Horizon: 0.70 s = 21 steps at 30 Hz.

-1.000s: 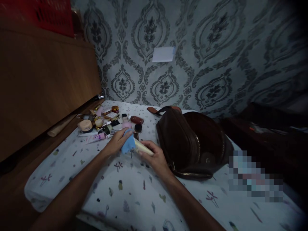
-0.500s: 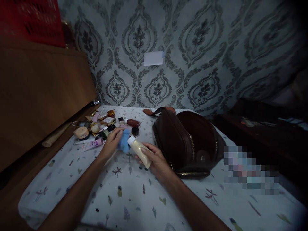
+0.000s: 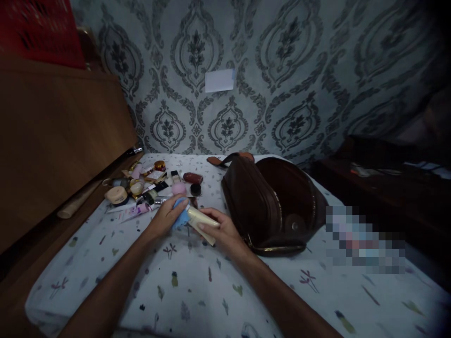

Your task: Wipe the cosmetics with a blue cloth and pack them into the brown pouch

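My right hand [image 3: 223, 230] is closed around a pale yellow squeeze tube [image 3: 201, 219], whose capped end points to the left. Pinched in my left hand [image 3: 167, 217] is a light blue cloth [image 3: 180, 219], pressed against the cap end of the tube. Just beyond my hands lie a pink rounded item [image 3: 179, 188], a small black-lidded jar [image 3: 195, 189] and a reddish-brown bottle [image 3: 193, 178]. A pink and white tube [image 3: 134, 212] rests left of my left hand. To the right of my right hand sits a dark brown leather bag [image 3: 250, 206] with its zip undone.
Several cosmetics, among them a beige round jar [image 3: 116, 195], cover the far left of the patterned bedsheet [image 3: 197, 291]. A wooden cabinet [image 3: 59, 136] with a red basket [image 3: 38, 33] on top borders the left. Wallpaper [image 3: 197, 108] closes off the back.
The blue cloth came away from the tube's white cap, then went back over it. My right hand kept hold of the tube and turned it. The camera view shifted slightly right.
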{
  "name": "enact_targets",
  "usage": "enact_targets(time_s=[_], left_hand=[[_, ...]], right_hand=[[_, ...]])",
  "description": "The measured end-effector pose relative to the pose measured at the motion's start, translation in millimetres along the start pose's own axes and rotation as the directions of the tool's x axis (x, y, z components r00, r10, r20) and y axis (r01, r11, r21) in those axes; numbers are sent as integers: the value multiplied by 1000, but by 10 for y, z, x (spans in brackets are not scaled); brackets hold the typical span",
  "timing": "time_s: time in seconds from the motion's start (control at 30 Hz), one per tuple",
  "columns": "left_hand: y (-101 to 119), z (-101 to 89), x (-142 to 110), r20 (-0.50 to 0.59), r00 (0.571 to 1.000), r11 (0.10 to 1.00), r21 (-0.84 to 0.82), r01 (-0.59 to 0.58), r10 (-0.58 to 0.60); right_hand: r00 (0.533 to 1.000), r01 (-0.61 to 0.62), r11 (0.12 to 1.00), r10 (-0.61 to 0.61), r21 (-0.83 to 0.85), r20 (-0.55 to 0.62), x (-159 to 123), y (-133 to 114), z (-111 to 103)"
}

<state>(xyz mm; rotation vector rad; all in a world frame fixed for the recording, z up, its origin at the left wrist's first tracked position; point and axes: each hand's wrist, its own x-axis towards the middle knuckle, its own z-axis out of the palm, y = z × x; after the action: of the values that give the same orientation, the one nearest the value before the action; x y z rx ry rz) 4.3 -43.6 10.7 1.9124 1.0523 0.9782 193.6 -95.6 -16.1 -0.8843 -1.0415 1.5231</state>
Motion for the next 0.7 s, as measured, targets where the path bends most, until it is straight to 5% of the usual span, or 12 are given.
enact_targets(time_s=[0.33, 0.57, 0.7], left_hand=[[13, 37, 22, -47, 994, 982, -165, 87, -96], [1, 31, 10, -74, 995, 987, -146, 60, -71], [-22, 18, 6, -93, 990, 991, -94, 97, -106]], right_hand=[[993, -80, 970, 96, 228, -62, -9, -29, 1], [973, -212, 930, 230, 299, -27, 22, -1, -23], [981, -160, 934, 187, 320, -55, 12, 40, -3]])
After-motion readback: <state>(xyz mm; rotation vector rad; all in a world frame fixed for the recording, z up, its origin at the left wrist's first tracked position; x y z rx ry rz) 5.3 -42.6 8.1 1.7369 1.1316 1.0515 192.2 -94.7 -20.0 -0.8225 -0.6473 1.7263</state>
